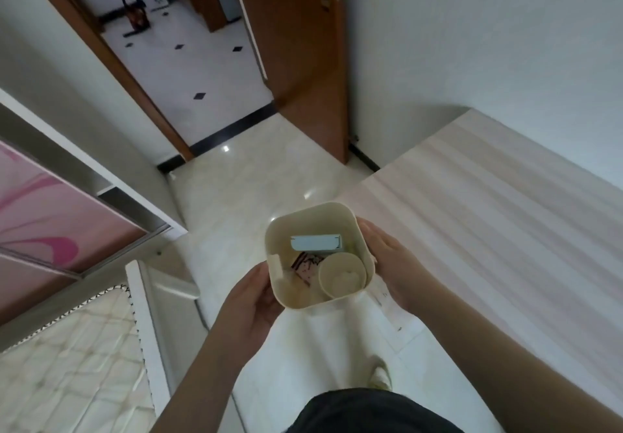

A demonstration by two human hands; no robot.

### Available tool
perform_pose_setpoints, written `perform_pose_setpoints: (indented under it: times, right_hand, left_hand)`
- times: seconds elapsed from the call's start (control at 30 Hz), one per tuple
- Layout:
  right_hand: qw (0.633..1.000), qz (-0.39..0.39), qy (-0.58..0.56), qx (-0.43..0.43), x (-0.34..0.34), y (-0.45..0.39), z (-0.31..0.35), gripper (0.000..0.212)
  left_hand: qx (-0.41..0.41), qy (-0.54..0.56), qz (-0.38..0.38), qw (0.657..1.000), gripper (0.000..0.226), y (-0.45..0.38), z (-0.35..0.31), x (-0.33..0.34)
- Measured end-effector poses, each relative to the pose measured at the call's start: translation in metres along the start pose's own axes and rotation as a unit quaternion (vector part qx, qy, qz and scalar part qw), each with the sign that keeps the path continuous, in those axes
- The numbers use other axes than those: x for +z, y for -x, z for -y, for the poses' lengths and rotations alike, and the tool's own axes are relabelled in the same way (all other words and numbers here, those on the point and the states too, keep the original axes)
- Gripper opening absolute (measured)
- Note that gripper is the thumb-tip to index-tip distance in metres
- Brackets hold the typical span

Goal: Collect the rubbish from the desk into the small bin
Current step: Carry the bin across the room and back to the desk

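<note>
Head camera, looking down: the person stands by the desk [505,213] holding the small bin [317,227], a cream square tub, off the desk's near corner and above the floor, with the left hand [251,301] curled round its near-left wall and the right hand [392,264] wrapped against its right wall, a strip of white paper [387,304] hanging under that hand. Inside the bin lie a pale blue box [316,242] toward the far wall, a dark patterned wrapper [305,265] in the middle and a cream cup [342,275] at the near-right corner. Beyond, a brown door [303,62] stands open onto a tiled hallway.
</note>
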State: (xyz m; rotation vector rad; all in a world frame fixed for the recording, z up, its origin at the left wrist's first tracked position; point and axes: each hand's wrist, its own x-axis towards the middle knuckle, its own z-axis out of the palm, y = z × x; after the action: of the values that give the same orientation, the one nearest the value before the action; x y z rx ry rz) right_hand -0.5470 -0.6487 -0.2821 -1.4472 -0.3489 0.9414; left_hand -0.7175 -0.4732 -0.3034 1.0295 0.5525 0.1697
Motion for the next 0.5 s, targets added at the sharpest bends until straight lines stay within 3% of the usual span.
perform_pose_setpoints:
  times: [0.2,0.33,0.5]
  right_hand:
    - [0.998,0.059,0.026,0.027,0.019,-0.044,-0.008,0.032]
    - [0.993,0.096,0.049,0.055,0.036,-0.08,-0.011,0.032]
    - [0.991,0.104,0.064,0.057,0.068,-0.137,-0.008,0.034]
  left_hand:
    - [-0.006,0.041,-0.079,0.996,0.026,-0.008,-0.006,-0.027]
    - [-0.017,0.061,-0.091,0.994,0.026,-0.02,-0.013,-0.058]
    - [-0.03,0.068,-0.105,0.992,0.043,-0.056,-0.029,-0.099]
